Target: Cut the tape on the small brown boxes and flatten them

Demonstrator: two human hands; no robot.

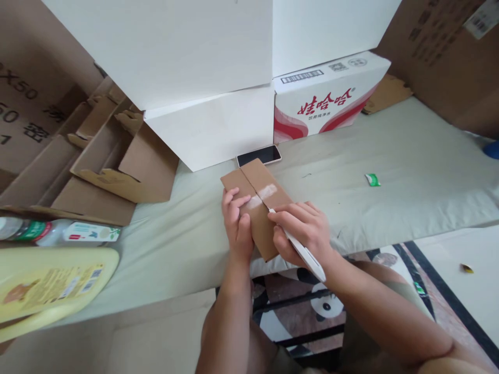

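A small brown cardboard box point(268, 228) lies at an angle on the cloth-covered surface, a strip of whitish tape point(267, 192) across its middle seam. My left hand point(237, 218) grips the box along its left side, fingers over the top near the tape. In my right hand point(306, 228) is a white utility knife point(306, 254), its tip touching the seam just below the tape. Whether the blade is out is hard to make out. Behind the box lies a phone point(265, 155) with a dark screen.
White cartons point(218, 124) stand stacked at the back, beside a red-and-white water carton point(327, 106). Open cardboard boxes point(152, 166) are at left, near a plastic bottle point(54, 230) and a large yellow jug point(78, 270). A small green wrapper point(373, 179) lies on the cloth point(429, 166).
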